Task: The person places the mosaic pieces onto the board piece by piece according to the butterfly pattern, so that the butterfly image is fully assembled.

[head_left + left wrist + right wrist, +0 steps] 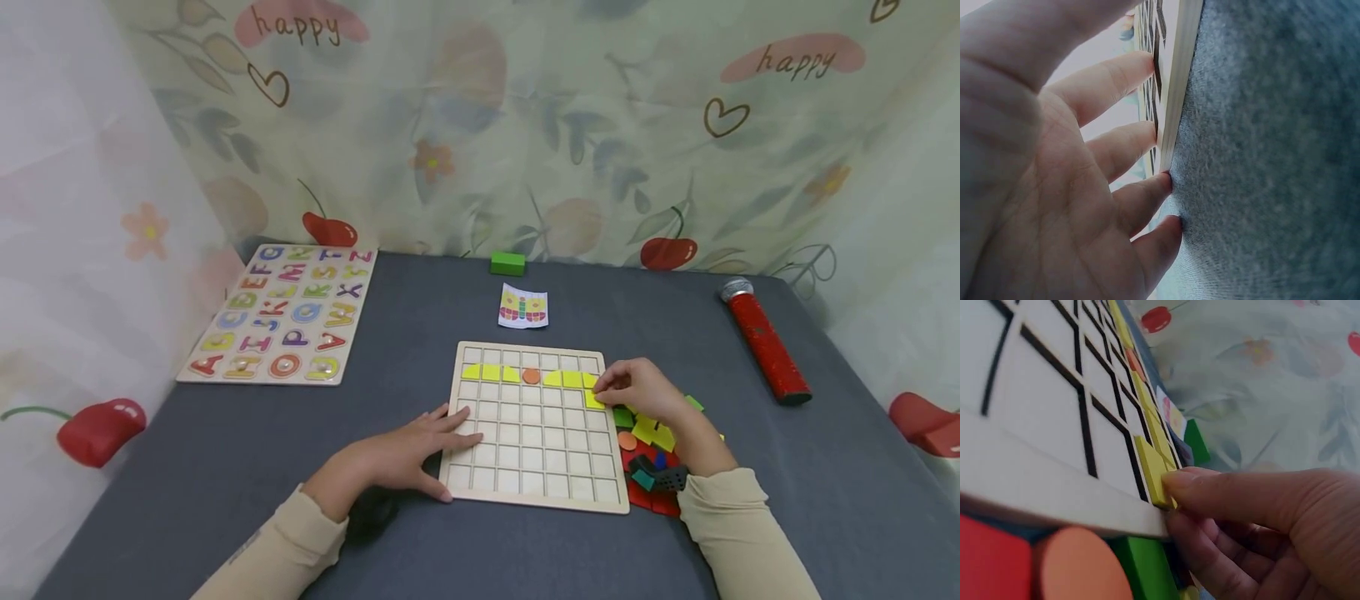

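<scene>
A wooden grid board (517, 458) lies on the dark cloth. Its second row holds several yellow tiles (491, 372) with an orange disc (531, 377) between them. My right hand (648, 390) is at the board's right edge, thumb and forefinger pinching the corner of a yellow square tile (1152, 472) at the rightmost column, just below that row. My left hand (405, 450) rests with spread fingers along the board's left edge. In the left wrist view two fingertips (1145, 132) touch the board's top and others meet its side and the cloth.
Loose coloured pieces (643, 429) lie under my right forearm beside the board. Behind the board are a butterfly picture card (523, 307) and a green block (507, 264). An alphabet puzzle (277, 321) lies at the left, a red microphone (768, 346) at the right.
</scene>
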Motion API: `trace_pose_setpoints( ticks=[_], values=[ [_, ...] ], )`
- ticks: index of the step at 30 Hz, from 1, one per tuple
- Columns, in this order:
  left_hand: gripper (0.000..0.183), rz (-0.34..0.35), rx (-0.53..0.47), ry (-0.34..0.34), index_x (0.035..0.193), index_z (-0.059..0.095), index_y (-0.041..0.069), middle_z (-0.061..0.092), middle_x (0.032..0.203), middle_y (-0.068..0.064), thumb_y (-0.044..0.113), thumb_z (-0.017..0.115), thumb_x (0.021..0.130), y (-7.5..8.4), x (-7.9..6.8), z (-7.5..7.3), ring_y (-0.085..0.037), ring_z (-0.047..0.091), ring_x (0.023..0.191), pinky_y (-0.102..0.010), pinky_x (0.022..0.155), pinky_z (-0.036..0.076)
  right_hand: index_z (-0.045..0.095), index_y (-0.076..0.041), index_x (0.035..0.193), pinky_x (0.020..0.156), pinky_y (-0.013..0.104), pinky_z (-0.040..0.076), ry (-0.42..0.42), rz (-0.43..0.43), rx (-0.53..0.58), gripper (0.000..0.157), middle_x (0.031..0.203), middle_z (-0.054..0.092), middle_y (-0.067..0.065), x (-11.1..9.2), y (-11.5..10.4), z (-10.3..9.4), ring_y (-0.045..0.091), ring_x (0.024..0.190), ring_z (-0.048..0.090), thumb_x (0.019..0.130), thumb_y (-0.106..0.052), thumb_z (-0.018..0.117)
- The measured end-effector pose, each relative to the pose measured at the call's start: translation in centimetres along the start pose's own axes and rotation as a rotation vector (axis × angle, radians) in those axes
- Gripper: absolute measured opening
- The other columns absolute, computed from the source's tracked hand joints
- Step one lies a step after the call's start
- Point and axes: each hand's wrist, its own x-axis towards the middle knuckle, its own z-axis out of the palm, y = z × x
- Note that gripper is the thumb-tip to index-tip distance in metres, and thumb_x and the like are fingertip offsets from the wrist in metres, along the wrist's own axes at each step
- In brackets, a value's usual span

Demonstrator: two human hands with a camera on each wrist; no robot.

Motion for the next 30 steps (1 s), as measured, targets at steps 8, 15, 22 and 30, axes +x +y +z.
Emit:
trace_pose_setpoints(
  ticks=[8, 15, 22, 30],
  values=[
    [0.076, -0.006, 0.001, -0.001, 0.144, 0.038, 0.023, 0.013, 0.157, -0.006, 0.035, 0.074, 0.077, 0.2, -0.1, -0.1, -0.033, 0.003, 0.145, -0.055, 0.113, 0.017, 0.065, 0.004, 0.109, 0.068, 0.023, 0.051, 0.148, 0.128, 0.066, 0.028, 0.088, 0.069, 0.01, 0.1, 1.6, -1.1, 0.013, 0.072, 0.063, 0.089, -0.015, 0.063],
    [0.076, 0.002, -0.005, 0.001, 0.144, 0.038, 0.022, 0.014, 0.157, -0.006, 0.034, 0.074, 0.077, 0.3, -0.1, -0.2, -0.034, 0.003, 0.145, -0.055, 0.113, 0.016, 0.065, 0.005, 0.107, 0.064, 0.024, 0.047, 0.103, 0.161, 0.018, 0.035, 0.083, 0.064, 0.006, 0.1, 2.1, -1.1, 0.016, 0.071, 0.055, 0.084, -0.021, 0.07],
    [0.076, 0.001, -0.002, 0.0, 0.143, 0.038, 0.021, 0.014, 0.157, -0.007, 0.034, 0.074, 0.077, 0.3, -0.2, -0.2, -0.034, 0.003, 0.145, -0.055, 0.113, 0.017, 0.061, 0.005, 0.104, 0.063, 0.023, 0.046, 0.086, 0.17, 0.037, 0.032, 0.084, 0.06, 0.008, 0.1, 1.8, -1.2, 0.017, 0.073, 0.052, 0.083, -0.017, 0.071],
    [0.077, 0.008, -0.009, 0.0, 0.144, 0.038, 0.022, 0.013, 0.157, -0.007, 0.034, 0.074, 0.077, 0.0, -0.1, 0.0, -0.034, 0.002, 0.145, -0.056, 0.113, 0.016, 0.064, 0.005, 0.099, 0.069, 0.024, 0.052, 0.104, 0.134, 0.12, 0.027, 0.083, 0.068, 0.004, -0.2, 1.6, -1.4, 0.014, 0.072, 0.062, 0.086, -0.018, 0.067]
  ],
)
